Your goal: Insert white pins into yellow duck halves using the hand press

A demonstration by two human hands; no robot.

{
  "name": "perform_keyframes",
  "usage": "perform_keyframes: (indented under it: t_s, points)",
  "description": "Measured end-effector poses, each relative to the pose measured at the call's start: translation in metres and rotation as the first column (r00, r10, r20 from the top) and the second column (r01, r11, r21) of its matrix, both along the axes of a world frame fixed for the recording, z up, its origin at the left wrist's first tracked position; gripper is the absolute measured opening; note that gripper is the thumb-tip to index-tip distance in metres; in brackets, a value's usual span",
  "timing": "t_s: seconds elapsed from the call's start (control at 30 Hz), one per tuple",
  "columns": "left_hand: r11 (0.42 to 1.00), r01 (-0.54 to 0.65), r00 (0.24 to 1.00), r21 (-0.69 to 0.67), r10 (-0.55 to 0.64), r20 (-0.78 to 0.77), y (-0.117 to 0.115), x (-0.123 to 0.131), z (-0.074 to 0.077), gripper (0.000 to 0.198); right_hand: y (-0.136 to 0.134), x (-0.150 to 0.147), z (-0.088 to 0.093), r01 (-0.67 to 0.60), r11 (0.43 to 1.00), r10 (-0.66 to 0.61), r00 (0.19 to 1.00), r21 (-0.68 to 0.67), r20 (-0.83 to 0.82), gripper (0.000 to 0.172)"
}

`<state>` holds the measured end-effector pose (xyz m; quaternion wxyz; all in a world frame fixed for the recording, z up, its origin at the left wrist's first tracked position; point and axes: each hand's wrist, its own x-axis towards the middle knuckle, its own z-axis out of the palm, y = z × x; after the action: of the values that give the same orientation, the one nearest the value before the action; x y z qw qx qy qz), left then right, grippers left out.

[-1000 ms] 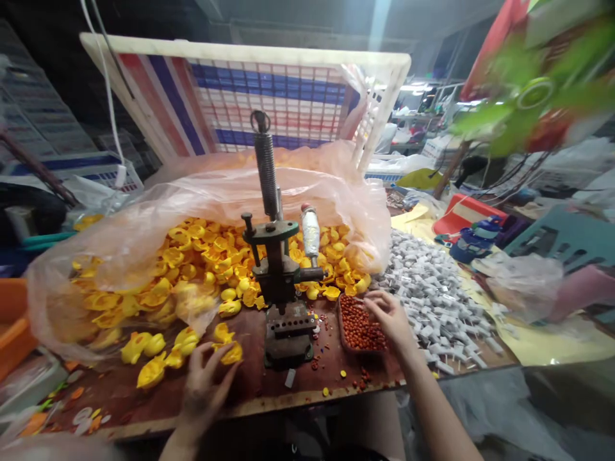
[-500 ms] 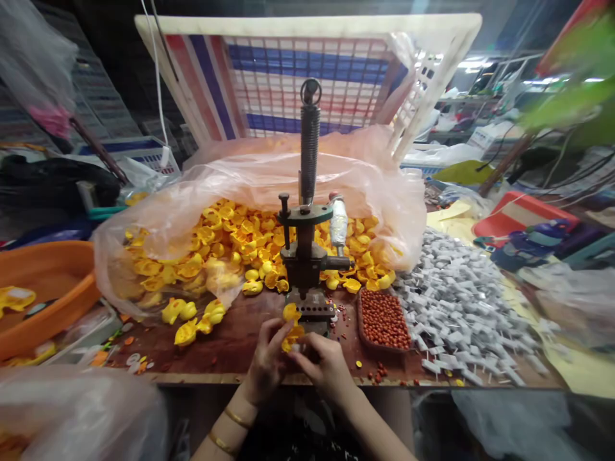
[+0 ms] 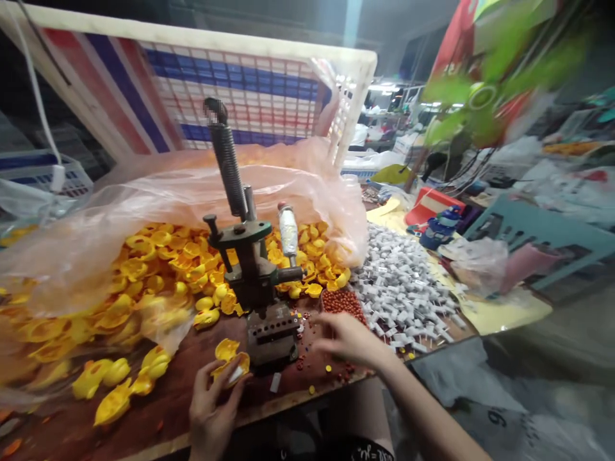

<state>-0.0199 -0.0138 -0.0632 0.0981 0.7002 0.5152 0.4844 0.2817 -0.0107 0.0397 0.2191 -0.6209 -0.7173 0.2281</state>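
Note:
My left hand point(image 3: 214, 403) is closed round an open yellow plastic shell point(image 3: 225, 351) shaped like a toy duck, at the table's front edge. A small whitish piece point(image 3: 236, 373) lies inside the shell. Over the near side of a tray of red-brown beads point(image 3: 343, 305), my right hand point(image 3: 350, 339) reaches with its fingers apart; I see nothing in them. A grey block point(image 3: 275, 383) with a thin pin lies on the table between both hands. Behind them stands a dark hand press point(image 3: 254, 275) with a tall spring and a row of holes in its base.
Behind the press, a large clear bag point(image 3: 158, 186) spills yellow shells point(image 3: 163, 256). Grey blocks point(image 3: 403, 285) are heaped at the right. A white crate point(image 3: 269, 45) leans at the back. A green fan point(image 3: 483, 96) spins at upper right. Loose yellow shells point(image 3: 113, 400) lie front left.
My view has turned to the right. My right hand has left the yellow shell and moved right to the bead tray. My left hand keeps the shell, now lower and left of the press.

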Motion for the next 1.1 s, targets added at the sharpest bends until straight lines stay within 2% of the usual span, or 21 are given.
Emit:
perform_keyframes:
  t_s: [0.1,0.17,0.23,0.3,0.37,0.47,0.6,0.77,0.93,1.0,1.1]
  points:
    - [0.996,-0.066,0.993,-0.058,0.071,0.092,0.003,-0.004,-0.007,0.034,0.015,0.040,0.016,0.219,0.973,-0.215,0.975,0.070,-0.064,0.015]
    - [0.992,-0.059,0.987,-0.110,0.075,0.143,0.006,-0.006,-0.011,0.036,0.025,0.057,0.013,0.216,0.975,-0.205,0.965,0.056,-0.163,0.016]
    - [0.981,-0.054,0.973,-0.185,0.094,0.213,0.010,-0.006,-0.012,0.039,0.037,0.064,0.001,0.209,0.976,-0.197,0.966,0.062,-0.168,0.016]
    - [0.962,-0.035,0.944,-0.272,0.121,0.308,0.012,-0.003,-0.009,0.044,0.050,0.061,-0.015,0.268,0.960,-0.266,0.963,0.078,-0.036,0.013]
    - [0.942,-0.004,0.907,-0.335,0.144,0.395,0.012,0.001,-0.002,0.047,0.060,0.053,-0.033,0.270,0.961,-0.274,0.957,0.056,0.099,0.014]
    - [0.912,0.039,0.855,-0.409,0.181,0.486,0.010,0.005,0.005,0.052,0.066,0.037,-0.052,0.246,0.969,-0.248,0.955,0.029,0.163,0.019]
    - [0.869,0.038,0.794,-0.494,0.274,0.543,0.006,0.004,0.006,0.054,0.063,0.023,-0.064,0.266,0.963,-0.267,0.938,0.031,0.221,0.021]
    - [0.819,0.139,0.672,-0.557,0.336,0.661,0.005,0.002,0.004,0.057,0.059,0.028,-0.064,0.299,0.952,-0.308,0.929,0.073,0.205,0.016]
    - [0.812,0.120,0.635,-0.571,0.379,0.673,0.003,0.000,0.008,0.057,0.055,0.069,-0.050,0.435,0.892,-0.451,0.873,0.124,0.183,0.021]
    - [0.810,0.099,0.611,-0.578,0.409,0.678,0.003,-0.001,0.010,0.054,0.052,0.079,-0.047,0.422,0.900,-0.435,0.881,0.105,0.186,0.019]
    - [0.798,0.088,0.574,-0.596,0.448,0.685,0.002,0.000,0.013,0.050,0.048,0.071,-0.050,0.317,0.946,-0.324,0.923,0.067,0.208,0.014]
